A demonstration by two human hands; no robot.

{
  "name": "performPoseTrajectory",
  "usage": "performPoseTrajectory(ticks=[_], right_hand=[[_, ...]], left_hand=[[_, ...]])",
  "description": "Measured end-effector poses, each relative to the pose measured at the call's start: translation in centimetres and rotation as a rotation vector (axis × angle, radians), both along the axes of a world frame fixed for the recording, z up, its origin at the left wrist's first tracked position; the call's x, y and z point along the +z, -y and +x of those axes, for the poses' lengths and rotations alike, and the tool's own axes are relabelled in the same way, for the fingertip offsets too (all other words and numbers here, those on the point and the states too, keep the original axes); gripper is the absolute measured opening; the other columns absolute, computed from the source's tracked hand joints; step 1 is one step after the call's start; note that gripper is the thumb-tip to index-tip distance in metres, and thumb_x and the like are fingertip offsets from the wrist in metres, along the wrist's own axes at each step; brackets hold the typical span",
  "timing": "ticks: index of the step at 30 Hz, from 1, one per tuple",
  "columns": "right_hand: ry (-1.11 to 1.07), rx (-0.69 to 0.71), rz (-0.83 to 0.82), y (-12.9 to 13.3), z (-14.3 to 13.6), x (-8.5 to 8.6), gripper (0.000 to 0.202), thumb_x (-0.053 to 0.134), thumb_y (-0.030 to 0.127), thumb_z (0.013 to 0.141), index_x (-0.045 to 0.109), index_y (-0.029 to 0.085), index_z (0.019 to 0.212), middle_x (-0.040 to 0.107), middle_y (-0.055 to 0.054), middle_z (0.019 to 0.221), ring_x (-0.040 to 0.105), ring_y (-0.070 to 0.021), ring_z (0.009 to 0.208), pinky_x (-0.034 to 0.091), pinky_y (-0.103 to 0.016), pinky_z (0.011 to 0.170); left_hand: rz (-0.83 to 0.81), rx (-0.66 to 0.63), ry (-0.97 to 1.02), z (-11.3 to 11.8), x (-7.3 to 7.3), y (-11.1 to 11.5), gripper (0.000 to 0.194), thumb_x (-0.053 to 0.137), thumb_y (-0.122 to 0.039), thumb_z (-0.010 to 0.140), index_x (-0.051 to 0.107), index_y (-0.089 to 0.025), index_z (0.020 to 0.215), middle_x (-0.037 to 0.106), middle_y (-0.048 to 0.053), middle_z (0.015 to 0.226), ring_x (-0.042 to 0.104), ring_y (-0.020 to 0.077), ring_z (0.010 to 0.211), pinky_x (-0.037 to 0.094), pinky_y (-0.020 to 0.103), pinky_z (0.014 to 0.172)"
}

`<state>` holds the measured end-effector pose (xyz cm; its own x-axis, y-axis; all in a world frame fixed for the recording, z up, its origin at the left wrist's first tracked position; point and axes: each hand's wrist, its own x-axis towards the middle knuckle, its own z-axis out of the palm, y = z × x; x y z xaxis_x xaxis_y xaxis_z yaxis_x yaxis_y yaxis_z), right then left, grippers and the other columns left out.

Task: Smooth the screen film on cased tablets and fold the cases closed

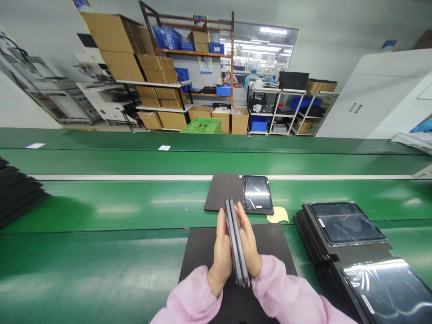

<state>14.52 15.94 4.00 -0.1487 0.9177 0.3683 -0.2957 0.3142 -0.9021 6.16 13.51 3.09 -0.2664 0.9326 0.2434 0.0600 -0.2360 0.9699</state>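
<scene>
Two slim grey tablets (237, 245) stand on edge, face to face, pressed between my palms. My left hand (222, 252) lies flat along their left side. Against their right side rests my right hand (249, 245), fingers pointing away from me. Below them a black foam mat (199, 252) lies on the green surface. Just beyond my fingertips is a dark foam tray (222, 193) with another tablet (257, 193) in its right half, screen up. Whether the held tablets touch the mat I cannot tell.
Stacked black trays with film-covered tablets (347, 222) stand at the right. A pile of black foam sheets (16, 193) is at the left edge. A yellow paper (278, 215) lies by the far tray. Behind the green conveyor (118, 204) are shelves, cartons and a green crate (202, 126).
</scene>
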Motion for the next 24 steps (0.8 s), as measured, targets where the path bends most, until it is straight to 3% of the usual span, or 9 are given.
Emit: performPoseTrajectory(ticks=[1,3,5,8,11,14,19,24], right_hand=[[0.100,0.006,0.166,0.4,0.4,-1.4,0.047,0.038,0.043,0.096,0.035,0.027,0.140,0.026,-0.003,0.147,0.023,-0.0243,0.134,0.019,-0.045,0.112],[0.201,-0.033,0.352,0.9,1.1,-3.4,0.049,0.033,0.043,0.097,0.027,0.029,0.143,0.021,-0.001,0.149,0.021,-0.0260,0.135,0.018,-0.048,0.111],[0.210,-0.103,0.447,1.2,1.4,-3.5,0.047,0.026,0.042,0.099,0.020,0.032,0.145,0.015,0.002,0.150,0.017,-0.0255,0.136,0.016,-0.049,0.111],[0.118,-0.103,0.396,1.6,1.5,0.1,0.045,0.021,0.043,0.100,0.021,0.034,0.144,0.015,0.003,0.150,0.014,-0.0244,0.136,0.014,-0.048,0.112],[0.022,-0.017,0.145,2.5,1.6,4.9,0.043,0.025,0.044,0.100,0.032,0.033,0.141,0.030,0.001,0.145,0.026,-0.0201,0.133,0.022,-0.040,0.112],[-0.046,-0.018,-0.010,3.6,1.9,7.9,0.042,0.031,0.047,0.099,0.040,0.031,0.137,0.038,0.000,0.140,0.032,-0.0171,0.130,0.026,-0.033,0.111],[-0.077,-0.022,-0.066,5.5,2.3,8.9,0.047,0.036,0.052,0.096,0.043,0.027,0.135,0.040,-0.002,0.139,0.033,-0.0189,0.130,0.027,-0.034,0.111],[-0.137,-0.088,-0.231,7.6,1.9,7.0,0.052,0.044,0.055,0.092,0.043,0.026,0.135,0.040,-0.003,0.139,0.034,-0.0202,0.130,0.026,-0.037,0.111]], left_hand=[[0.175,-0.048,-0.187,-0.4,-1.6,0.5,0.051,0.026,-0.035,0.093,0.022,-0.026,0.143,0.018,0.000,0.151,0.019,0.0102,0.139,0.016,0.023,0.117],[0.297,-0.093,-0.282,-1.0,-3.6,1.4,0.052,0.027,-0.040,0.092,0.022,-0.029,0.142,0.015,-0.002,0.152,0.016,0.0124,0.140,0.013,0.025,0.117],[0.395,-0.086,-0.329,-1.1,-3.5,1.8,0.050,0.030,-0.039,0.092,0.023,-0.033,0.141,0.011,-0.005,0.153,0.010,0.0147,0.141,0.009,0.027,0.118],[0.402,-0.065,-0.296,0.0,0.4,2.0,0.049,0.027,-0.032,0.093,0.021,-0.033,0.142,0.011,-0.007,0.152,0.010,0.0123,0.141,0.010,0.024,0.118],[0.045,-0.025,-0.031,1.9,5.8,2.3,0.052,0.027,-0.040,0.093,0.028,-0.022,0.141,0.027,-0.003,0.148,0.025,0.0047,0.135,0.022,0.010,0.109],[-0.147,0.022,0.137,3.3,9.4,3.0,0.062,0.034,-0.052,0.088,0.035,-0.016,0.138,0.034,-0.002,0.144,0.030,0.0036,0.133,0.025,0.006,0.105],[-0.222,0.038,0.214,4.0,11.3,4.9,0.060,0.035,-0.048,0.087,0.036,-0.017,0.138,0.036,-0.003,0.143,0.031,0.0062,0.133,0.028,0.012,0.106],[-0.353,0.048,0.210,4.2,10.9,6.5,0.051,0.032,-0.035,0.090,0.037,-0.017,0.137,0.037,0.000,0.143,0.034,0.0107,0.133,0.026,0.023,0.113]])
